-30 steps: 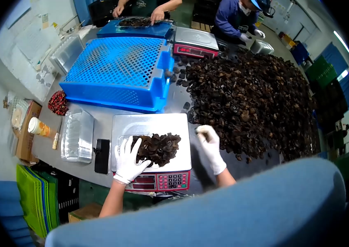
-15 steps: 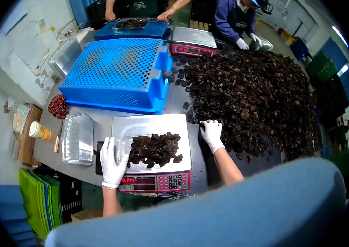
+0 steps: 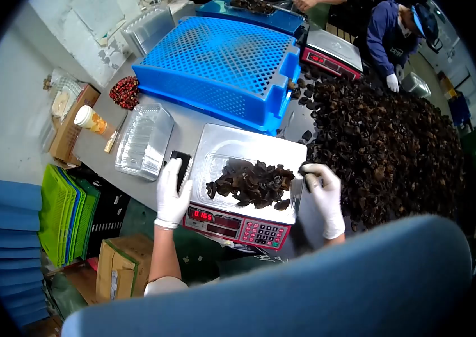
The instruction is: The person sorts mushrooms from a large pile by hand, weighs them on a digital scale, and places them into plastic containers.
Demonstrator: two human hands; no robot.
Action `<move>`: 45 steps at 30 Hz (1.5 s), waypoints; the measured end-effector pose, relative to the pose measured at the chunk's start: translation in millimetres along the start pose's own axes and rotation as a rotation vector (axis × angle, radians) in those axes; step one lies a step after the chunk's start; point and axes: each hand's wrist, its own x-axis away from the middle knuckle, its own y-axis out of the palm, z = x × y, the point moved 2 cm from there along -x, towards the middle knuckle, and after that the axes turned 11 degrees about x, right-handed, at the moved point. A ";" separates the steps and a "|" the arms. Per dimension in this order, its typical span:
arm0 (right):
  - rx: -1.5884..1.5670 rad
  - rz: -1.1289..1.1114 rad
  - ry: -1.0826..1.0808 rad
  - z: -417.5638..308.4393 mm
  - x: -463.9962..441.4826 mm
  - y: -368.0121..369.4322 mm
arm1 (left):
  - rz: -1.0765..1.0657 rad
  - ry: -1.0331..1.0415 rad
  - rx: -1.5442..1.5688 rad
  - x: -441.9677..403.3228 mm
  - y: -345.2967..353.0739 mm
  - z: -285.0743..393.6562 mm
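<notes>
A clear plastic tray [image 3: 214, 163] with dark wood ear mushrooms [image 3: 252, 182] in it rests on the steel plate of a red electronic scale [image 3: 238, 227]. The scale's red display reads 0.165. At the tray's left side is my left hand [image 3: 172, 194], in a white glove, its fingers spread and nothing held. My right hand [image 3: 325, 196], gloved too, is at the plate's right edge and pinches a small dark wood ear piece [image 3: 303, 169]. Right beyond that hand spreads a large heap of wood ear mushrooms [image 3: 387, 151] on the table.
An upturned blue crate [image 3: 210, 62] stands behind the scale. To the left are empty clear trays [image 3: 145, 140], a paper cup [image 3: 91, 119] and a red bundle [image 3: 124, 92]. A second scale [image 3: 333, 53] is farther back. Beside the heap a co-worker [image 3: 387, 42] bends over.
My view has turned, so the scene sits differently in it. My right hand has moved from the heap's edge to the scale, a wood ear piece in its fingers. The display went from 0.175 to 0.165.
</notes>
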 end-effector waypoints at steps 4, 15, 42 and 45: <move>0.249 -0.197 -0.487 -49.4 2.1 50.3 | -0.099 0.005 0.101 2.5 28.4 8.0; 0.401 -0.235 -0.607 -56.0 1.9 53.9 | -0.130 -0.006 0.064 17.3 50.2 25.3; 0.191 -0.207 0.371 51.0 82.6 -1.2 | -0.208 -0.222 0.055 5.1 26.7 -26.4; 0.254 -0.276 0.341 50.6 83.3 17.1 | -0.284 -0.360 0.279 -0.8 41.0 -31.2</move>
